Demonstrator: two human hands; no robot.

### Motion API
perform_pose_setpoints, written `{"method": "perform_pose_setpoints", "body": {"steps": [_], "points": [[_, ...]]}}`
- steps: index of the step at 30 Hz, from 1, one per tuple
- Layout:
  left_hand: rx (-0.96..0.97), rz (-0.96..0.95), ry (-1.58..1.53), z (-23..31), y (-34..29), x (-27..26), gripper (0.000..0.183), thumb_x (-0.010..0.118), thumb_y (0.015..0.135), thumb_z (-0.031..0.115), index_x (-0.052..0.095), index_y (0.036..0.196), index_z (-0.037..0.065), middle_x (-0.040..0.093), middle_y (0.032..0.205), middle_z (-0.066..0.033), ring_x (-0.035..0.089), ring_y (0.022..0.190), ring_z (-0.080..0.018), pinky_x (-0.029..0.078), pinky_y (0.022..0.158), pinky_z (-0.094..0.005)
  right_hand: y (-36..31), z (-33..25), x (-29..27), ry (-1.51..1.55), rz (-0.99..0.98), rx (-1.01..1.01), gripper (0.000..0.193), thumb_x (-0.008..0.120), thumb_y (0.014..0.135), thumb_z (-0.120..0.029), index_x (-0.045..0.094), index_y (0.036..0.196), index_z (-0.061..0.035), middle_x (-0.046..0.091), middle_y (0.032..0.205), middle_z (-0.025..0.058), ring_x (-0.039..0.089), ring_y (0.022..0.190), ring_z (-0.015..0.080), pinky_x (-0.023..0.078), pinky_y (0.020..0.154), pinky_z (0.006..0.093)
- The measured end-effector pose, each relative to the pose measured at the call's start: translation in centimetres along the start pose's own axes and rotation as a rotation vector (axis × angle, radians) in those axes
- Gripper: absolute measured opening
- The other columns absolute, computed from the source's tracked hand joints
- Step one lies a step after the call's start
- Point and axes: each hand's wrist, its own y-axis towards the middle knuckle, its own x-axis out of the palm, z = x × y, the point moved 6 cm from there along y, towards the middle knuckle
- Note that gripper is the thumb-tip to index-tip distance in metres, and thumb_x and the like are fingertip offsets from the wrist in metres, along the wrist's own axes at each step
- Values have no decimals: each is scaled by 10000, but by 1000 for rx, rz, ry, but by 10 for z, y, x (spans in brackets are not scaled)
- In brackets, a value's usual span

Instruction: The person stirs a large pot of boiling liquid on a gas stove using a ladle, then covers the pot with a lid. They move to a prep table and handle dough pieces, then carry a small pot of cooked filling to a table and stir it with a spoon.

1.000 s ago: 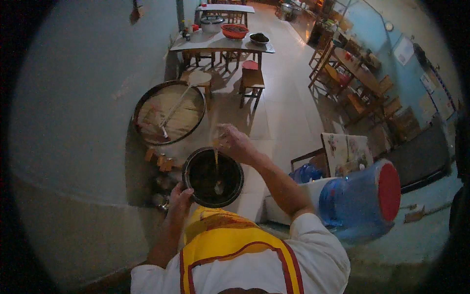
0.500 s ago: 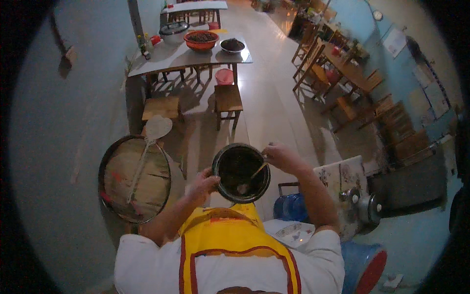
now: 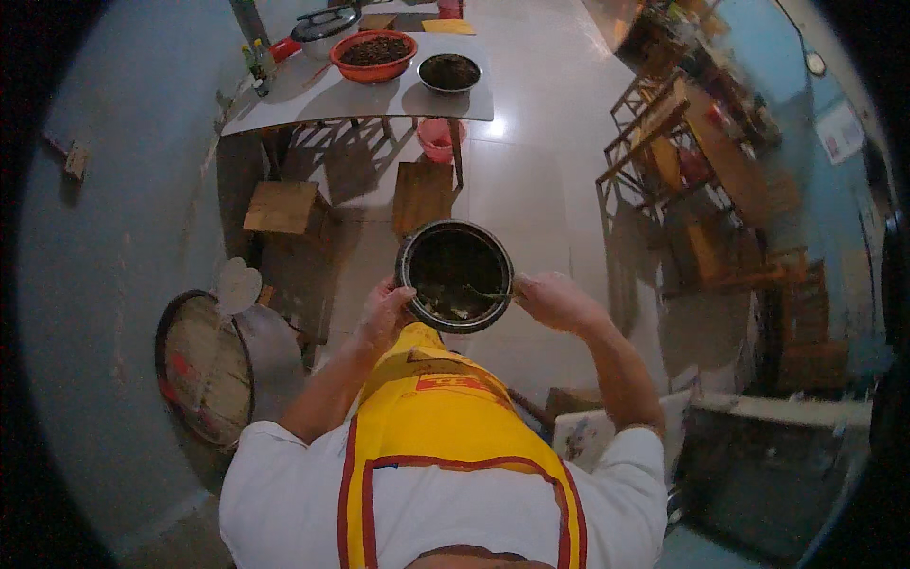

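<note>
In front of my apron I hold a dark round pot [image 3: 453, 261] with a thick rim, its inside deep in shadow. My left hand [image 3: 386, 305] is closed on the left side of the rim. On the opposite side, my right hand [image 3: 548, 300] is closed at the rim. A thin stirring utensil [image 3: 485, 293] runs from its fingers into the pot, its far end unclear. Some pale, wet-looking matter shows low inside the pot, too dim to name. Whether the right fingers also grip the rim is hard to see.
Ahead, a white table [image 3: 313, 100] bears a red basin [image 3: 374, 57] of dark pieces, a metal bowl [image 3: 449, 72] and a lidded pot [image 3: 325, 33]. Wooden stools [image 3: 284, 209] stand before it. A round-lidded drum [image 3: 204, 370] is at left; wooden chairs [image 3: 701, 242] line the right.
The table and stools appear nearer, and the drum has slipped farther left in view. My right hand now sits lower beside the rim, and the utensil lies flatter in the pot.
</note>
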Motion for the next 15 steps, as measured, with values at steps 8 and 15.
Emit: {"method": "perform_pose_setpoints", "body": {"steps": [8, 15], "points": [[134, 239, 4, 18, 184, 33, 278, 641, 881, 149, 559, 1133, 63, 653, 980, -47, 659, 823, -153, 574, 708, -313, 132, 156, -80, 268, 169, 65, 163, 540, 968, -182, 566, 995, -24, 614, 724, 142, 608, 678, 289, 472, 622, 408], [211, 388, -1, 38, 341, 53, 505, 687, 856, 224, 506, 1295, 53, 597, 1150, -75, 586, 1035, -203, 521, 802, -364, 267, 274, -118, 720, 219, 107, 162, 549, 983, -148, 558, 1029, 7, 622, 712, 97, 580, 633, 179, 470, 606, 340]]}}
